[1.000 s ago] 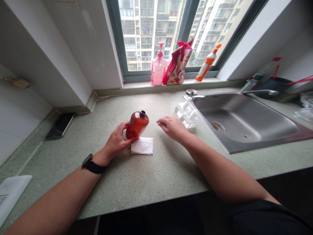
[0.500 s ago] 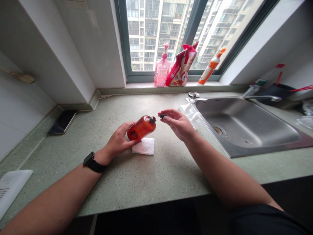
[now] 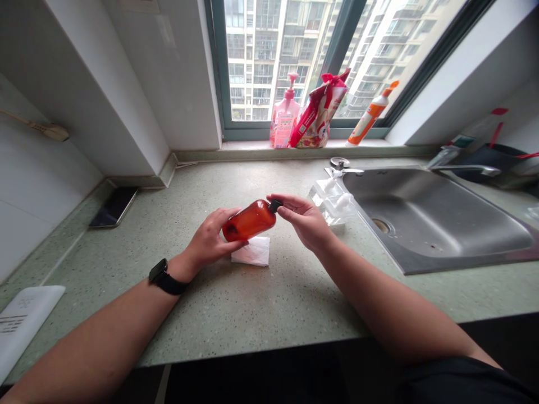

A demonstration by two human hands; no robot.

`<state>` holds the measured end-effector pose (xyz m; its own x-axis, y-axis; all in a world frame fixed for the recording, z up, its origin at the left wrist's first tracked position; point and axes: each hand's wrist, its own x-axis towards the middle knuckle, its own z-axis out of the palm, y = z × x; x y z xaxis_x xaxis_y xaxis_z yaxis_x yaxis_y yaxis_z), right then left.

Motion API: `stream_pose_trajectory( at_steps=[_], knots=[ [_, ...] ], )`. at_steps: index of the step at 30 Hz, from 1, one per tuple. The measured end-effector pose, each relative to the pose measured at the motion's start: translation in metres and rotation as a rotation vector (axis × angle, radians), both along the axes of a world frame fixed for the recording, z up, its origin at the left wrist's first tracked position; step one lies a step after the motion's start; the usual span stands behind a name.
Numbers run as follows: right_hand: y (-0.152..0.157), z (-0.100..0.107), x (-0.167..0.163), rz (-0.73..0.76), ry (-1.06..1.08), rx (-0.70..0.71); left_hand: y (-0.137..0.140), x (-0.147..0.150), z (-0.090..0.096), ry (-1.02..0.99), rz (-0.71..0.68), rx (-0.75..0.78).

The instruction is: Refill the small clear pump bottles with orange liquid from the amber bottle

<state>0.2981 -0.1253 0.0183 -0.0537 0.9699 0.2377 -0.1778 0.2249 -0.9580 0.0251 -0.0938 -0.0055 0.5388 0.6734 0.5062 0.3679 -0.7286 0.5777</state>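
My left hand is wrapped round the base of a translucent reddish-brown bottle, which tilts with its neck up to the right. At the neck sits a black cap, pinched between the thumb and fingers of my right hand. Whether the cap is threaded on or just resting there, I cannot tell. A folded white tissue lies on the counter beneath the bottle. Right of my right hand stand clear bottles with white pump tops.
The steel sink with its faucet is at the right. A phone and a white plastic item lie on the left. A pink pump bottle, a red bag and an orange-white bottle line the windowsill.
My right hand has brought the black cap onto the bottle's neck, closing the gap between them. The bottle leans lower toward the right, and the view has shifted slightly.
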Motion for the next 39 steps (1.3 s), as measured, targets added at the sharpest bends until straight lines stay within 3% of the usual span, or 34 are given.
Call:
stream_pose_trajectory(
  at_steps=[5,12,17,25,34,39],
  knots=[
    [-0.001,0.001,0.001,-0.017,0.016,0.072,-0.003,0.000,0.004,-0.032,-0.017,-0.073],
    [-0.003,0.002,-0.003,0.056,0.138,0.066,-0.004,0.000,0.009,-0.223,-0.193,-0.455],
    [-0.005,0.000,-0.008,0.110,0.222,0.057,-0.007,0.001,0.012,-0.253,-0.291,-0.598],
    [-0.004,0.010,0.008,0.031,-0.071,0.159,-0.005,0.001,0.010,-0.284,-0.240,-0.552],
    [-0.007,0.016,0.015,0.098,-0.192,0.188,-0.001,-0.004,0.009,-0.239,-0.275,-0.610],
    [-0.006,0.015,0.021,-0.007,-0.371,0.273,-0.002,-0.002,0.009,-0.236,-0.248,-0.592]
  ],
)
